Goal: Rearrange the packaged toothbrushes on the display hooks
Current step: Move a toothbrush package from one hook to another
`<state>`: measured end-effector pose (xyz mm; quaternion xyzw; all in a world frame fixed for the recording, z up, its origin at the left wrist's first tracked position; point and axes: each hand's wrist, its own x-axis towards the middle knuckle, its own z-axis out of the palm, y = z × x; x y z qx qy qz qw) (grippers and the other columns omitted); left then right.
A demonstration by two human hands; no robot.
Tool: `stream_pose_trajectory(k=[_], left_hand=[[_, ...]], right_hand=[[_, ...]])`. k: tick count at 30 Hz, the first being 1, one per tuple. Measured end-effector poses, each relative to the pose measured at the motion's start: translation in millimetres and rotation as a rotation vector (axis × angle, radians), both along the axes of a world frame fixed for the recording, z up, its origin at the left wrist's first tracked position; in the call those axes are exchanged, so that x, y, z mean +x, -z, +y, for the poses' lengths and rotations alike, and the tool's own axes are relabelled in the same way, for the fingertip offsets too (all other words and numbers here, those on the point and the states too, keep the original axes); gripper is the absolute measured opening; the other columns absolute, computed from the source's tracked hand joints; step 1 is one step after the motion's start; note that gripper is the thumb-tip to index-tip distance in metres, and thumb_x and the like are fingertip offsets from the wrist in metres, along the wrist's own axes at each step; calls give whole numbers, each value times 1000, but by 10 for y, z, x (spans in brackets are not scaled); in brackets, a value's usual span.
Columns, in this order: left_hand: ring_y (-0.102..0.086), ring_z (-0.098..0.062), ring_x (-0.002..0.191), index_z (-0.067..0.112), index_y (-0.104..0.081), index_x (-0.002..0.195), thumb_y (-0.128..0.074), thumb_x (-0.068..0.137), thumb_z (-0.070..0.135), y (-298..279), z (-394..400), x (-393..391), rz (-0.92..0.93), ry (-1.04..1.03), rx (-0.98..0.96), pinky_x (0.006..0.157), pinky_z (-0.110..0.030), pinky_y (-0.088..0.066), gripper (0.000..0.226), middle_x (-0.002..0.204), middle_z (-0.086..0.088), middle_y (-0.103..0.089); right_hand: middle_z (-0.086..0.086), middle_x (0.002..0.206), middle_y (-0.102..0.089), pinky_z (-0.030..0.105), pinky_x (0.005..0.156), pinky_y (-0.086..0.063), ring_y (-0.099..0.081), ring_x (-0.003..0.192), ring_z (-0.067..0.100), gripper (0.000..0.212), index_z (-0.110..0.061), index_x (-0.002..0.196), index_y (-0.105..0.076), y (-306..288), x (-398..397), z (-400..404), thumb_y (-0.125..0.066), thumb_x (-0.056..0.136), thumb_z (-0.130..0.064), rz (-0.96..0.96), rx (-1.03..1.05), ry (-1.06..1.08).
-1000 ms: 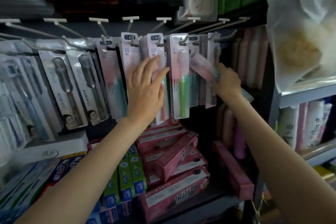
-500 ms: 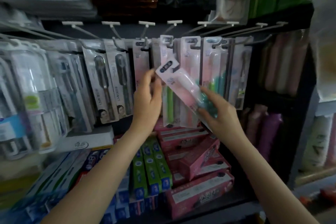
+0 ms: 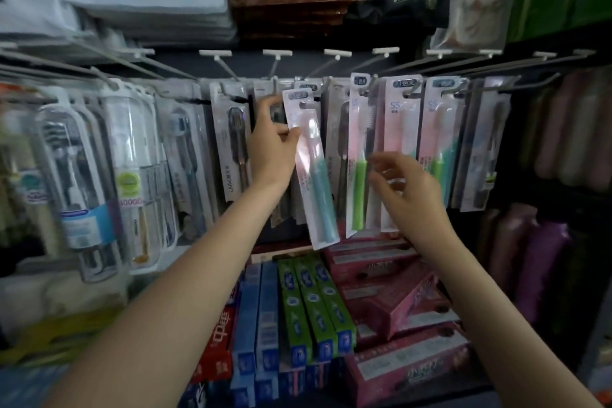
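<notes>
Head view:
Left hand point(image 3: 271, 146): your grip pinches the upper edge of a teal-handled toothbrush pack point(image 3: 311, 172), thumb on its front.
Toothbrush pack: it tilts, top by the display hooks point(image 3: 275, 66), bottom swung right over the toothpaste boxes point(image 3: 311, 308).
Right hand point(image 3: 407, 189): your grip is loose, fingers spread, holding nothing, just before the hanging green-handled toothbrush packs point(image 3: 359, 156).
Shelf below: red boxes point(image 3: 397, 368) stacked beside the green ones.

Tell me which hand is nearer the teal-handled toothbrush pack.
Left. The left hand pinches the teal-handled toothbrush pack near its top edge; the right hand hangs open to its right, not touching.
</notes>
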<state>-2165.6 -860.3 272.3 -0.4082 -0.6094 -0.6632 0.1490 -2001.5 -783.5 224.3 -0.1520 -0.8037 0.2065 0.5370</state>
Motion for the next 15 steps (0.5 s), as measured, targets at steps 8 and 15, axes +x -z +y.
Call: stream_pose_trajectory(k=[8, 15], left_hand=[[-63, -8, 82, 18, -43, 131, -58, 88, 4, 32, 282, 74, -186, 117, 245, 78, -19, -52, 47, 89, 3, -65], [-50, -9, 68, 21, -41, 138, -50, 93, 5, 8, 264, 34, 91, -57, 112, 66, -11, -44, 49, 78, 5, -55]], right_hand=[[6, 96, -62, -2, 65, -38, -52, 77, 5, 14, -7, 101, -65, -18, 184, 143, -56, 90, -7, -14, 3, 78], [2, 94, -59, -1, 66, -38, -53, 76, 0, 8, -15, 93, -62, -27, 247, 242, -57, 90, -9, 35, 13, 116]])
